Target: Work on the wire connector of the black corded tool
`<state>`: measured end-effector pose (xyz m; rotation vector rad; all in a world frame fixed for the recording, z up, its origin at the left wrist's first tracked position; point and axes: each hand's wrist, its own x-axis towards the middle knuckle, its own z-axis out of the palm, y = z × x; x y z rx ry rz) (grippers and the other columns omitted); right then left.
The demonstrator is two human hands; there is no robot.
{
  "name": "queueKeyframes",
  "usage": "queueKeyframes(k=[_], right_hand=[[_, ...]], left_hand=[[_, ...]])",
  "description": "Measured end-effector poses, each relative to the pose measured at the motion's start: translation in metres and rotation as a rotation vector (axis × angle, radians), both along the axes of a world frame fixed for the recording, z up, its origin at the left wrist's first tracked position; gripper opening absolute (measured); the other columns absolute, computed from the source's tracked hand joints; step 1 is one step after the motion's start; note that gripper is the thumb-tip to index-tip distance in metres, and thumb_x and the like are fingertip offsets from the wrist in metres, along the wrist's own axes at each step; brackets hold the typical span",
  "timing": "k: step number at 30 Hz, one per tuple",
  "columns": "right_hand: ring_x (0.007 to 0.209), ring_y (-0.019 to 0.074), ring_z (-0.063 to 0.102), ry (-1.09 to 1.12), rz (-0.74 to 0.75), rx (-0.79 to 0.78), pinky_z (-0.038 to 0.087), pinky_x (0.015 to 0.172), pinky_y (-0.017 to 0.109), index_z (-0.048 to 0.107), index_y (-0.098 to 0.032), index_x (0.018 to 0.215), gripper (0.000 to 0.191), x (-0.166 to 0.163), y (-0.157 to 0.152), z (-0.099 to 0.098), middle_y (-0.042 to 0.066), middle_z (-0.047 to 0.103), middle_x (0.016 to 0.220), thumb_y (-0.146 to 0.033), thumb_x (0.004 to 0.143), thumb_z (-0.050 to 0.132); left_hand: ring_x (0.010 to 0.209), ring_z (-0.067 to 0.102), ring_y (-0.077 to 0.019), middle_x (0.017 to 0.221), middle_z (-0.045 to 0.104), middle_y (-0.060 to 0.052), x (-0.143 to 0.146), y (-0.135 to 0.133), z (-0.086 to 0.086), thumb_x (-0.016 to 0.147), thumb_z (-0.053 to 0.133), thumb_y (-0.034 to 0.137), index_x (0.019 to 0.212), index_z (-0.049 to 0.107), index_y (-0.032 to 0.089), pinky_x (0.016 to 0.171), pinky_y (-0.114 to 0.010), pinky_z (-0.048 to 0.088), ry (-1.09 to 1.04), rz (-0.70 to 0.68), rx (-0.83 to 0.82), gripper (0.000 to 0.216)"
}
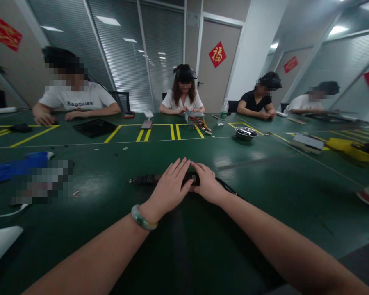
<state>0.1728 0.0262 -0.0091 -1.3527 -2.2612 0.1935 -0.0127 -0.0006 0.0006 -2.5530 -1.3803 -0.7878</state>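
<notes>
A black electric screwdriver (143,179) lies crosswise on the green table mat in front of me, its metal tip pointing left. My left hand (174,180) rests over its middle, fingers stretched out past the far side and thumb on the near side. Around the right end of the screwdriver, my right hand (207,182) is curved, with thumb and fingers on either side of it. The fingertips of both hands meet or nearly meet above the tool. A dark cord (229,187) runs off to the right behind my right wrist.
Across the table several people sit; one touches a metal box (194,116) with coloured wires. A steel bowl (246,133), a water bottle (223,113) and a pale box (307,143) stand beyond my hands. Blue packaging (17,166) lies left, a yellow item (353,150) right.
</notes>
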Motion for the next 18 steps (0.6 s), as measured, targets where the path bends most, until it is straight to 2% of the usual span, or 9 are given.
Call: queueKeyframes(k=[1, 3, 5, 8, 11, 13, 15, 18], right_hand=[[0.123, 0.0283, 0.041, -0.031, -0.006, 0.002, 0.03, 0.098, 0.042, 0.041, -0.023, 0.141, 0.074, 0.012, -0.002, 0.007, 0.011, 0.046, 0.134, -0.034, 0.077, 0.077], [0.116, 0.0282, 0.047, -0.114, -0.037, -0.029, 0.034, 0.097, 0.042, 0.056, -0.022, 0.126, 0.058, 0.039, -0.008, 0.022, 0.009, 0.053, 0.123, -0.039, 0.075, 0.08], [0.101, 0.0255, 0.055, -0.208, -0.07, -0.134, 0.04, 0.088, 0.038, 0.066, -0.022, 0.106, 0.038, 0.063, -0.014, 0.034, 0.007, 0.059, 0.106, -0.038, 0.075, 0.081], [0.086, 0.023, 0.058, -0.325, -0.104, -0.277, 0.042, 0.072, 0.032, 0.07, -0.022, 0.091, 0.024, 0.085, -0.02, 0.04, 0.004, 0.061, 0.094, -0.033, 0.074, 0.081], [0.074, 0.0195, 0.06, -0.354, -0.132, -0.353, 0.039, 0.062, 0.028, 0.071, -0.024, 0.084, 0.007, 0.082, -0.021, 0.038, 0.002, 0.064, 0.082, -0.025, 0.079, 0.076], [0.069, 0.0181, 0.059, -0.322, -0.185, -0.363, 0.038, 0.059, 0.028, 0.072, -0.025, 0.08, 0.002, 0.073, -0.019, 0.034, 0.0, 0.063, 0.074, -0.024, 0.081, 0.073], [0.069, 0.018, 0.059, -0.281, -0.252, -0.298, 0.038, 0.06, 0.028, 0.072, -0.025, 0.08, 0.004, 0.063, -0.014, 0.03, 0.0, 0.064, 0.075, -0.025, 0.083, 0.072], [0.076, 0.0172, 0.06, -0.202, -0.287, -0.136, 0.041, 0.064, 0.027, 0.073, -0.026, 0.085, 0.003, 0.058, -0.002, 0.022, 0.0, 0.065, 0.088, -0.027, 0.086, 0.071]], left_hand=[[0.145, 0.023, -0.0233, 0.157, 0.029, -0.007, -0.002, 0.002, -0.003, 0.098, 0.042, 0.038, 0.152, 0.022, 0.021, 0.119, -0.045, 0.024, 0.015, -0.002, -0.019, 0.06], [0.143, 0.029, -0.0235, 0.154, 0.034, -0.007, -0.005, 0.005, -0.008, 0.096, 0.047, 0.038, 0.151, 0.027, 0.023, 0.118, -0.045, 0.026, 0.051, -0.022, -0.054, 0.06], [0.141, 0.033, -0.0229, 0.153, 0.037, -0.006, -0.008, 0.007, -0.011, 0.094, 0.05, 0.038, 0.149, 0.03, 0.024, 0.118, -0.045, 0.027, 0.078, -0.041, -0.08, 0.06], [0.139, 0.037, -0.0223, 0.152, 0.039, -0.005, -0.01, 0.008, -0.012, 0.094, 0.052, 0.039, 0.149, 0.031, 0.026, 0.116, -0.045, 0.029, 0.091, -0.044, -0.101, 0.06], [0.138, 0.039, -0.0213, 0.152, 0.039, -0.005, -0.009, 0.008, -0.01, 0.093, 0.053, 0.039, 0.148, 0.032, 0.027, 0.116, -0.044, 0.03, 0.102, -0.044, -0.111, 0.06], [0.138, 0.039, -0.0214, 0.152, 0.039, -0.005, -0.007, 0.008, -0.008, 0.093, 0.054, 0.038, 0.148, 0.033, 0.027, 0.116, -0.045, 0.03, 0.111, -0.049, -0.104, 0.06], [0.139, 0.037, -0.0219, 0.152, 0.038, -0.005, -0.005, 0.008, -0.007, 0.093, 0.055, 0.036, 0.147, 0.033, 0.027, 0.116, -0.046, 0.029, 0.121, -0.066, -0.089, 0.059], [0.138, 0.038, -0.0218, 0.152, 0.038, -0.005, 0.0, 0.007, -0.007, 0.093, 0.055, 0.034, 0.146, 0.035, 0.026, 0.116, -0.046, 0.029, 0.133, -0.095, -0.072, 0.058]])
